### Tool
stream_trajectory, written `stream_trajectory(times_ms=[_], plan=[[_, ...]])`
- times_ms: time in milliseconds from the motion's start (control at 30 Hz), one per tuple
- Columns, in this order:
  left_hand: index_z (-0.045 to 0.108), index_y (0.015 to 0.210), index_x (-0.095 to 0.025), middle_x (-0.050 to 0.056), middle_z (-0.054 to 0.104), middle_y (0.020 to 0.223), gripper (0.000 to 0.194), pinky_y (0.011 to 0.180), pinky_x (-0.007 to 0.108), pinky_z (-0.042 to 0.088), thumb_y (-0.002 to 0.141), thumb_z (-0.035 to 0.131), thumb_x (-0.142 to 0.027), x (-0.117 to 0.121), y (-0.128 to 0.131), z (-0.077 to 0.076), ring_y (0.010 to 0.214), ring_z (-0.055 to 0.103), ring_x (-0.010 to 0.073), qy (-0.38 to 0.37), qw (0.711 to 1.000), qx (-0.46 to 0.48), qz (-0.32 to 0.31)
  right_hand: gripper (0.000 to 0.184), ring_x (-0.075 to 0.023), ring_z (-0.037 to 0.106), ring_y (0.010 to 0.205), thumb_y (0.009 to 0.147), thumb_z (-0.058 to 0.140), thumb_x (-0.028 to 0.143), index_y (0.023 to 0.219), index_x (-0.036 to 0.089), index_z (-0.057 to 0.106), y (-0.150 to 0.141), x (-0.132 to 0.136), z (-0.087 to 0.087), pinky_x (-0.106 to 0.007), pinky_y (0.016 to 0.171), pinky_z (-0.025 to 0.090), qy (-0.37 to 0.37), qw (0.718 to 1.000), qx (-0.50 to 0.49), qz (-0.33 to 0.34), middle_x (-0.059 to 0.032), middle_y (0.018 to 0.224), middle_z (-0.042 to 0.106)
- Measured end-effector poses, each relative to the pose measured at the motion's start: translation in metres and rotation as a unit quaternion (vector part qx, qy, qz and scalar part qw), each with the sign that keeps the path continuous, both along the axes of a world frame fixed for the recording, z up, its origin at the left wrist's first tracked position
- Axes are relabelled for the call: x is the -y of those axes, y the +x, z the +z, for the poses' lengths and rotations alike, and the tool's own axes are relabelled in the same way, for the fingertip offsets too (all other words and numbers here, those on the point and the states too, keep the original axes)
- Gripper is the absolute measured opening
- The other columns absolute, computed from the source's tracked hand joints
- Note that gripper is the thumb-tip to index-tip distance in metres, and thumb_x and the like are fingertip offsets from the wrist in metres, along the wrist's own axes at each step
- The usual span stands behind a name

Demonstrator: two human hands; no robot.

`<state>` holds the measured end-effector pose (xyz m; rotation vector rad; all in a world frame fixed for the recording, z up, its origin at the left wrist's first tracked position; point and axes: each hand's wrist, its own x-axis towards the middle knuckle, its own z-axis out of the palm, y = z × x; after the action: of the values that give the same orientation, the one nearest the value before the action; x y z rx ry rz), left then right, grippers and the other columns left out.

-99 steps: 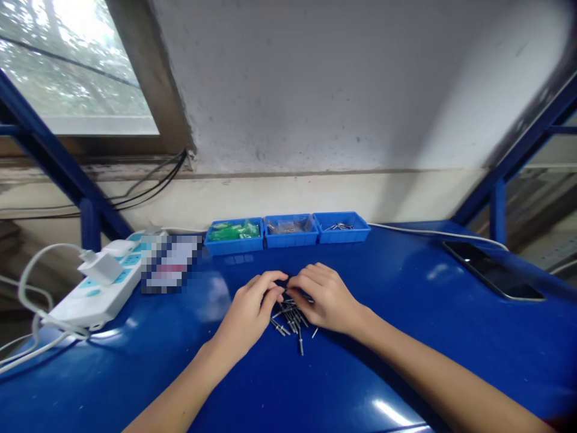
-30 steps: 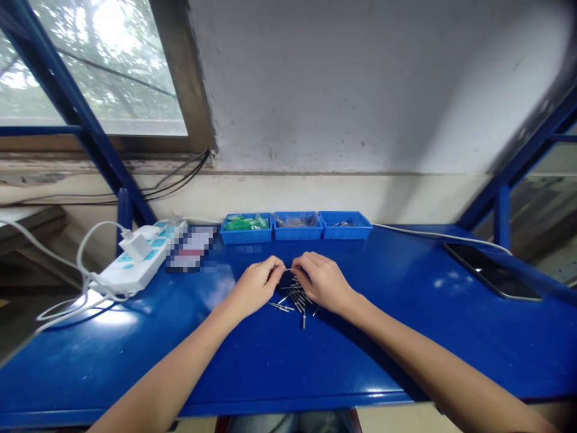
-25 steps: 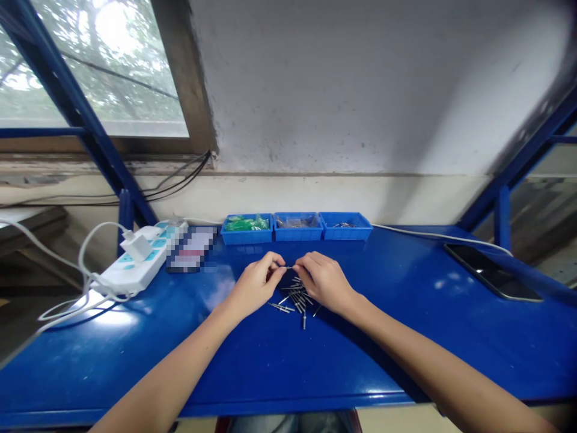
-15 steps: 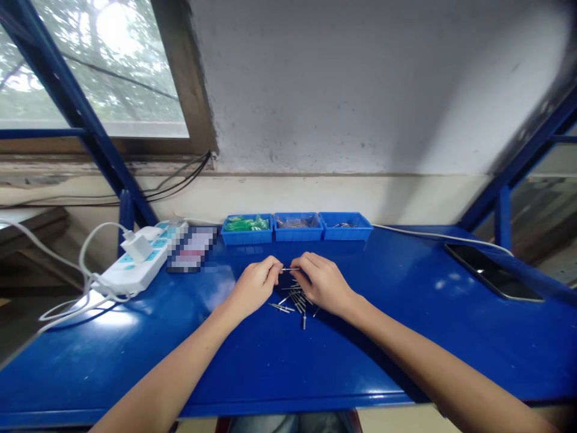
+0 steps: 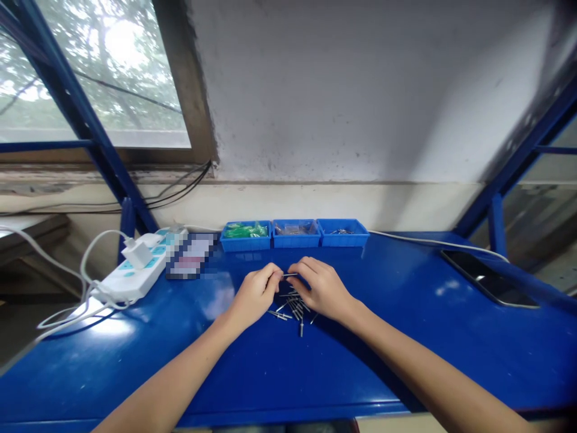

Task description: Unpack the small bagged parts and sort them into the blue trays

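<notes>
A heap of small metal pins [image 5: 292, 307] lies on the blue table [image 5: 288, 367]. Above the heap, my left hand [image 5: 253, 294] and my right hand [image 5: 318, 288] face each other with fingers pinched. A single thin metal pin [image 5: 288, 275] spans the gap between their fingertips, held level, and each hand grips one end. Part of the heap is hidden under my right hand.
Three small blue trays [image 5: 295, 233] stand in a row at the back: green parts on the left, clear bags in the middle, metal bits on the right. A white power strip [image 5: 133, 270] with cables lies at the left. A dark phone [image 5: 489, 278] lies at the right.
My hands have drawn slightly apart, so the pin between the fingertips now shows. The view has dipped a little; the heap has not moved.
</notes>
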<state>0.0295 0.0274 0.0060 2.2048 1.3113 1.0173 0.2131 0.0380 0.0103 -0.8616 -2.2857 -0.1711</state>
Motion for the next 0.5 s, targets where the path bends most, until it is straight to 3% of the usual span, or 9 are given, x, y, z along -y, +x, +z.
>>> stream_trajectory(times_ms=[167,267,400,500], plan=[[0.049,0.074,-0.02,-0.002,0.057,0.064,0.034,0.062,0.024,0.04,0.095,0.028,-0.037,0.002,0.0,0.004,0.061,0.056,0.0135,-0.034,0.999,-0.022,-0.008,0.017,-0.0148,0.054,0.071,0.092,0.043,0.023,0.085,0.017,0.057,0.004,-0.003,0.002,-0.027,0.065,0.041,0.034,0.999,-0.008,0.023,-0.0056,0.078,0.06],[0.055,0.085,-0.021,0.0,0.061,0.073,0.029,0.063,0.026,0.041,0.092,0.036,-0.041,0.005,-0.001,0.005,0.068,0.058,0.0156,-0.069,0.991,-0.092,-0.065,0.014,-0.0145,0.054,0.068,0.09,0.045,0.021,0.08,0.017,0.055,0.015,-0.007,0.008,-0.027,0.064,0.041,0.076,0.994,-0.075,0.019,-0.0048,0.074,0.06],[0.06,0.095,-0.024,0.003,0.06,0.088,0.029,0.07,0.029,0.043,0.079,0.058,-0.048,0.009,-0.002,0.002,0.083,0.057,0.0205,-0.064,0.975,-0.173,-0.123,0.02,-0.0131,0.052,0.059,0.091,0.039,0.02,0.075,0.019,0.051,0.042,-0.014,0.025,-0.026,0.058,0.041,0.183,0.958,-0.213,-0.056,-0.0021,0.064,0.055],[0.059,0.097,-0.026,0.003,0.059,0.092,0.021,0.071,0.029,0.042,0.081,0.057,-0.04,0.009,-0.002,0.0,0.087,0.055,0.0211,-0.08,0.971,-0.188,-0.125,0.022,-0.0133,0.052,0.058,0.091,0.04,0.026,0.073,0.02,0.051,0.064,-0.029,0.04,-0.026,0.059,0.041,0.246,0.924,-0.24,-0.167,-0.0021,0.063,0.055]])
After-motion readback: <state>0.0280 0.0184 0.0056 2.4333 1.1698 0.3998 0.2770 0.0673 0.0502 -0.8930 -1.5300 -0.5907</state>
